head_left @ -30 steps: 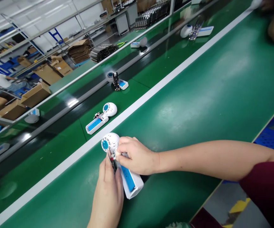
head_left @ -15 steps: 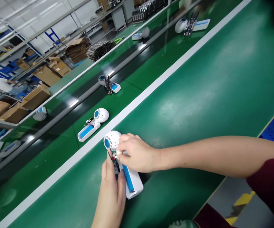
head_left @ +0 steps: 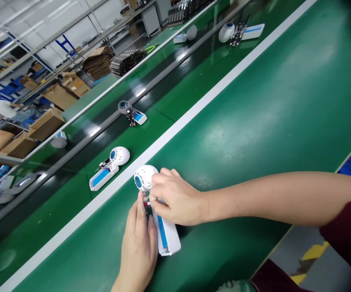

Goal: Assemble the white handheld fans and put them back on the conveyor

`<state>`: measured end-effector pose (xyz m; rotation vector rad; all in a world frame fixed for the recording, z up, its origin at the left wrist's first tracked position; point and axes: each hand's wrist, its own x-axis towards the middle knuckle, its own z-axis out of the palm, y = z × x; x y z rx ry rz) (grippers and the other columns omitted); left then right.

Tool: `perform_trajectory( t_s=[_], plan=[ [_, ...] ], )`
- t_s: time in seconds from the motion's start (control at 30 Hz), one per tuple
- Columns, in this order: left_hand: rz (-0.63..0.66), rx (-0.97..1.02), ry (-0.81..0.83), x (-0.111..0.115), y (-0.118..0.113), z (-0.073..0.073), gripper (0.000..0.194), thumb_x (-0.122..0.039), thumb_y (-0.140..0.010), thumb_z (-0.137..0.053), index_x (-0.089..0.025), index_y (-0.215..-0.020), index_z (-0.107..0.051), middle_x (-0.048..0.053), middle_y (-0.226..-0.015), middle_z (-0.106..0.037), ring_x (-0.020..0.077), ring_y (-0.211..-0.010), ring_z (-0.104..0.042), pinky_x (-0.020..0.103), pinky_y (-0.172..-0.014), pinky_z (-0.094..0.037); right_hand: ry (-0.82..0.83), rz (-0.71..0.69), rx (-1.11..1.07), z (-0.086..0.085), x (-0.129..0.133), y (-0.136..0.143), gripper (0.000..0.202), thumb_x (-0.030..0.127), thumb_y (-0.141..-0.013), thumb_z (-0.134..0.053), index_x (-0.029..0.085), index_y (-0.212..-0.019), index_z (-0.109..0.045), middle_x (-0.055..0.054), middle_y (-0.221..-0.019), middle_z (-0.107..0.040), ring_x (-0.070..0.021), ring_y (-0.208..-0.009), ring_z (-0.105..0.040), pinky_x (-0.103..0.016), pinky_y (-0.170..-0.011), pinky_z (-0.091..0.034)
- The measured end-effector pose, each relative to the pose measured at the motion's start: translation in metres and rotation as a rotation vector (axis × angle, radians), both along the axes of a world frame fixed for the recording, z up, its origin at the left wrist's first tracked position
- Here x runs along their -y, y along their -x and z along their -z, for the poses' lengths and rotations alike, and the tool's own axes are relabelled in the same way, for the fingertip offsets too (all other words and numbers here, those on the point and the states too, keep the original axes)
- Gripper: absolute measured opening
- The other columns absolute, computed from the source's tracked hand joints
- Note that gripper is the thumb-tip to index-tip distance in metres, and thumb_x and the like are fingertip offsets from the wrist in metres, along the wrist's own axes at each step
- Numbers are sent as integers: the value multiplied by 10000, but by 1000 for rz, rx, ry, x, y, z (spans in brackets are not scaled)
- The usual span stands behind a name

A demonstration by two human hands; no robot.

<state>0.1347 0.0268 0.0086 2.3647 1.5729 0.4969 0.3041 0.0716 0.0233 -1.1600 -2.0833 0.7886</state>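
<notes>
A white device (head_left: 171, 239) with a round white head (head_left: 145, 177) and a blue strip inside its body lies on the green work surface between my hands. My left hand (head_left: 140, 239) holds a small circuit board (head_left: 147, 209) at the left side of the body, fingers closed along it. From the right, my right hand (head_left: 175, 196) pinches at the neck below the head, by a small white and red connector; what its fingertips hold is too small to name. The board is largely hidden by my left fingers.
Beyond the white line (head_left: 151, 152), a similar open device (head_left: 104, 176) and another with a board (head_left: 137, 117) lie on the belt; one more (head_left: 253, 31) is farther right. Behind a rail (head_left: 157, 83) are cardboard boxes (head_left: 46, 123). A person's arm shows at far left.
The devices on the belt have shifted down and left. The body between my hands has tilted slightly, its lower end a little to the left. Both hands keep their grip.
</notes>
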Motion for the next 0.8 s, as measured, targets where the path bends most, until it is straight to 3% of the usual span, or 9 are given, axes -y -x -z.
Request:
perform_trajectory(
  t_s=[0.13,0.4,0.6,0.8],
  plan=[
    [-22,79,100,-4,2,-4,488,-199,-866,-348,-271,-1331,-220,53,-1353,-361,185,-1232,-357,339,-968,-398,-49,2,14,-1,0,0,202,173,-758,-490,134,-561,-503,-24,-738,-492,-149,-737,-345,-295,-633,-232],
    [110,-16,29,-11,14,-5,528,-203,-851,-397,-281,-1337,-205,46,-1358,-358,183,-1232,-356,330,-968,-397,-156,9,61,1,2,0,208,188,-782,-454,127,-593,-515,-37,-761,-510,-164,-777,-358,-313,-662,-231],
    [78,-59,62,-9,7,-10,533,-220,-860,-369,-299,-1344,-162,60,-1363,-340,191,-1226,-370,348,-939,-425,30,8,33,-1,1,0,179,175,-754,-471,132,-590,-527,-34,-772,-519,-164,-795,-376,-289,-638,-241],
    [4,16,163,-4,-1,-14,501,-257,-864,-347,-289,-1340,-193,55,-1343,-376,191,-1213,-389,360,-949,-414,43,1,36,-1,-1,0,187,166,-764,-462,131,-594,-529,-28,-786,-520,-152,-765,-364,-285,-621,-238]
  ],
)
